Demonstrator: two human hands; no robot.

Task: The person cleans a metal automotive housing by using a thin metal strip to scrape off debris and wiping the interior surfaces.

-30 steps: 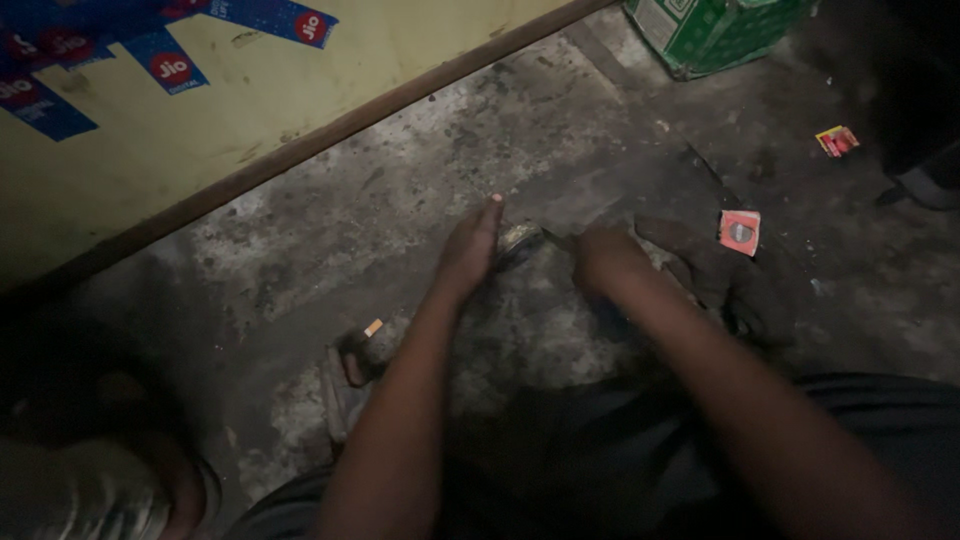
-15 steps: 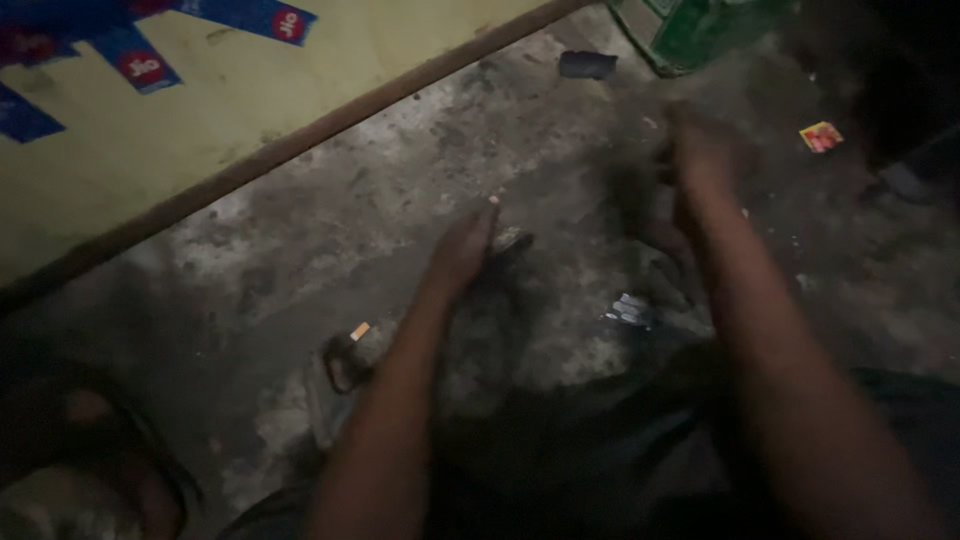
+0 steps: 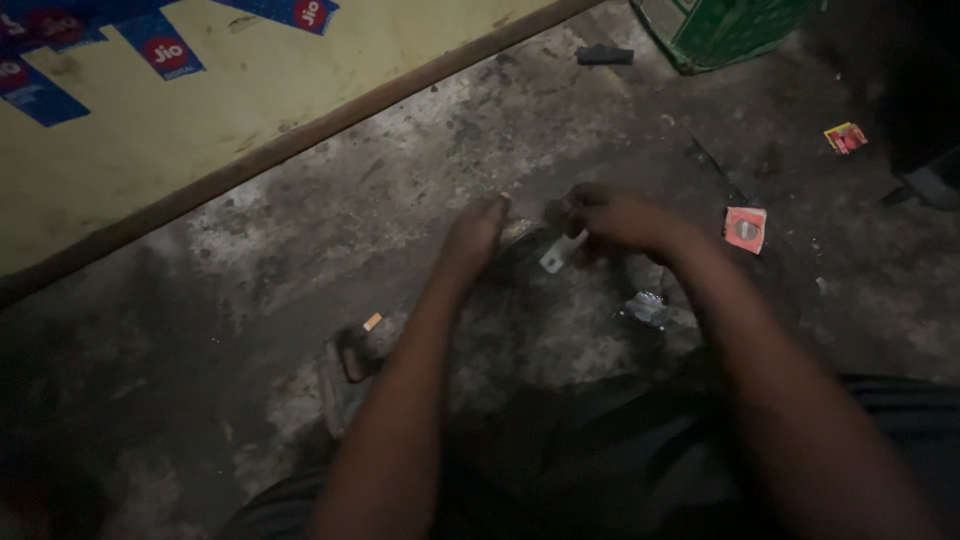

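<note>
A small pale metal piece [image 3: 553, 255] sits between the two hands, low over the grey concrete floor [image 3: 420, 180], and the right hand [image 3: 615, 218] pinches it from above with curled fingers closed on its upper end. Just left of it lies a dark rounded part [image 3: 520, 238] (too dim to make out what it is), and the left hand [image 3: 475, 235] rests on that part's near side with the fingers stretched flat and together, palm turned inward, not wrapped around anything. The two hands are close, almost touching across the rounded part.

Near the right forearm, a crumpled bit of shiny foil [image 3: 646, 308] lies on the floor. Further right is a small square pink wrapper [image 3: 745, 228] with a round mark in its middle, and well beyond it, toward the far right, a small yellow and red packet [image 3: 845, 137].

By the left forearm lies a dark sandal [image 3: 350, 370], with a short orange stub [image 3: 372, 321] just beside its strap.

Along the top left runs a yellow board [image 3: 250, 100] with blue stickers [image 3: 160, 45], edged by a brown wooden strip [image 3: 330, 120]. A green box [image 3: 730, 30] stands at the top right, with a small dark block [image 3: 604, 55] on the floor just left of it.
</note>
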